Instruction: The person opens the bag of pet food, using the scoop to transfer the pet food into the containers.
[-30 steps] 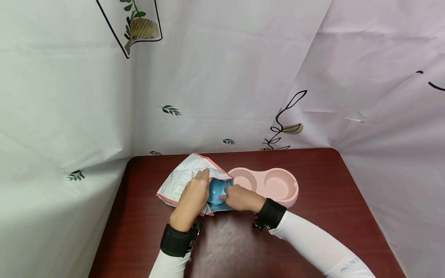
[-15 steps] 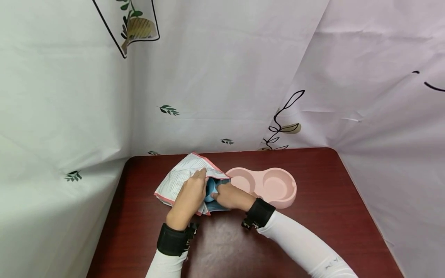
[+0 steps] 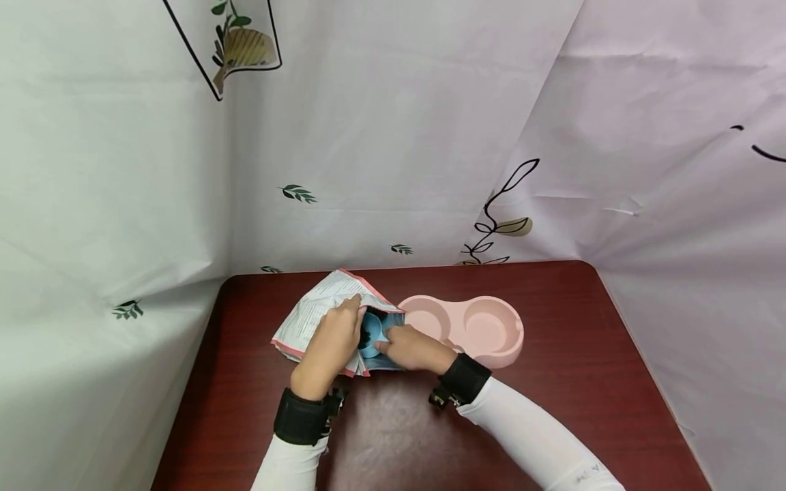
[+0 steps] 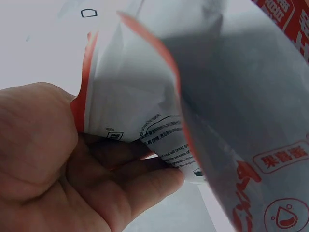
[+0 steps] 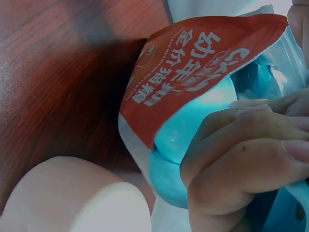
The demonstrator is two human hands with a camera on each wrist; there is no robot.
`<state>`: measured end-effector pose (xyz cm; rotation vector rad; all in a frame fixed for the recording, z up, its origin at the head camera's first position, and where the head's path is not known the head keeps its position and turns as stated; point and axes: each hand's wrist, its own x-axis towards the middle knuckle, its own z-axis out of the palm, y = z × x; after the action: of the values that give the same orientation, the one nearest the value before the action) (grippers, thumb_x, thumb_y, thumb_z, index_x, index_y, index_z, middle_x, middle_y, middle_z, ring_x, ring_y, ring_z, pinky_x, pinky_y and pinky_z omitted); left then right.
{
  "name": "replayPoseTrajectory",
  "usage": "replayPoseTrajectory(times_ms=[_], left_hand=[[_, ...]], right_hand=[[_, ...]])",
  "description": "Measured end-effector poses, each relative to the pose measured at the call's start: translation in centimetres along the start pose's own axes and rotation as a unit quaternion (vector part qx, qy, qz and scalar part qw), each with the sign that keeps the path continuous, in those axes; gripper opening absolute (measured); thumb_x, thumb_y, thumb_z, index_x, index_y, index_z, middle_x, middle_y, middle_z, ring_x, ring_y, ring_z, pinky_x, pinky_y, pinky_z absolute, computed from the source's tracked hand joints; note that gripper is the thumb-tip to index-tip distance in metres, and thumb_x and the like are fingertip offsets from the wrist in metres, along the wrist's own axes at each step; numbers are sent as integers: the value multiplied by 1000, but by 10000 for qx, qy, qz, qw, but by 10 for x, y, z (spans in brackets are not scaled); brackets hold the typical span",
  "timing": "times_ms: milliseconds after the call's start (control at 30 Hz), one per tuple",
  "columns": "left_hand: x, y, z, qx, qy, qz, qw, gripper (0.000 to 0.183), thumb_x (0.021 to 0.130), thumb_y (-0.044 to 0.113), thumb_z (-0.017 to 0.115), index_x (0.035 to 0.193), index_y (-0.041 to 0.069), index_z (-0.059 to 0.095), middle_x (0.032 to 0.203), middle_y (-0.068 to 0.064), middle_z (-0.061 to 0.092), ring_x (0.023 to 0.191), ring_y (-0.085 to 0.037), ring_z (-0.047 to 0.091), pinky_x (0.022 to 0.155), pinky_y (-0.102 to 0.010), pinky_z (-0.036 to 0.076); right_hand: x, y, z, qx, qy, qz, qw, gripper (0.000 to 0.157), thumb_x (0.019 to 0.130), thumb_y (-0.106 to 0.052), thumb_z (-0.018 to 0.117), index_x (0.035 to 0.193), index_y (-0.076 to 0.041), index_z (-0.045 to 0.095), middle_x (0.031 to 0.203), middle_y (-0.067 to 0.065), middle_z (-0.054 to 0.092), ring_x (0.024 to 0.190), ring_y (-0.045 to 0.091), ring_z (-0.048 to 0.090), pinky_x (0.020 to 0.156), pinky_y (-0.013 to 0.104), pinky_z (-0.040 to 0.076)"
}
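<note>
A white pet food bag (image 3: 313, 317) with red edges lies on its side, its mouth facing right. My left hand (image 3: 331, 341) grips the upper edge of that mouth. In the left wrist view, the left fingers (image 4: 149, 188) curl under the folded edge. My right hand (image 3: 414, 349) reaches into the opening and holds a blue scoop (image 3: 371, 350) between thumb and fingers. Dark pieces show in the scoop's round cup. In the right wrist view, the bag's red printed panel (image 5: 169, 82) stands beside the curled right fingers (image 5: 231, 169). The bag's depth is hidden.
A pink double bowl (image 3: 456, 327) with two round hollows stands just right of the bag, partly behind my right hand. Both are on a dark red wooden table (image 3: 552, 327). Patterned white cloth (image 3: 368, 136) hangs behind and at the sides.
My right hand has moved slightly left, taking the scoop deeper into the bag. The scoop has turned, and dark pieces now show in its cup. My left hand keeps its grip.
</note>
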<state>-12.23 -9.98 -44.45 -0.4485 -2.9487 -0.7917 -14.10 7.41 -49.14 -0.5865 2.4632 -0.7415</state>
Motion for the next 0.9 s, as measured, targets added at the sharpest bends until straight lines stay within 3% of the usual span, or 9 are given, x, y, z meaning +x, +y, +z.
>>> replayPoseTrajectory(times_ms=[233,467,600,767,900], left_hand=[[3,-3,-4,-48,-171,-140,9997,41,110,17,50,142,-8,56,135,-27,65,122,-43,65,96,-55,56],[4,-5,-6,-26,-204,-148,9997,41,111,17,48,143,-7,56,135,-28,65,124,-42,64,97,-55,56],[4,-8,-8,-146,-187,-160,9996,40,111,16,47,143,-7,55,135,-27,65,122,-42,66,96,-54,57],[6,-11,-11,-264,-187,-100,9994,41,111,15,47,143,-8,55,132,-28,66,112,-40,70,89,-51,59],[8,-13,-12,-322,-286,-141,9990,43,112,17,45,145,-9,53,138,-28,63,121,-41,66,95,-53,57]], right_hand=[[-14,6,1,312,251,-132,9991,37,108,-30,52,121,0,69,93,10,69,91,20,64,82,40,51],[-33,22,9,760,661,-489,9937,26,110,-31,50,99,-12,64,77,-3,52,77,12,55,73,33,45],[-42,35,20,915,930,-699,9890,25,111,-34,48,105,-15,64,78,-8,52,77,7,54,73,29,44],[-52,45,27,1140,1092,-839,9839,31,111,-35,47,128,-17,65,108,-5,71,96,4,62,83,30,49],[-57,46,27,1161,1143,-923,9823,33,111,-36,47,132,-17,65,123,-3,71,104,6,64,87,30,50]])
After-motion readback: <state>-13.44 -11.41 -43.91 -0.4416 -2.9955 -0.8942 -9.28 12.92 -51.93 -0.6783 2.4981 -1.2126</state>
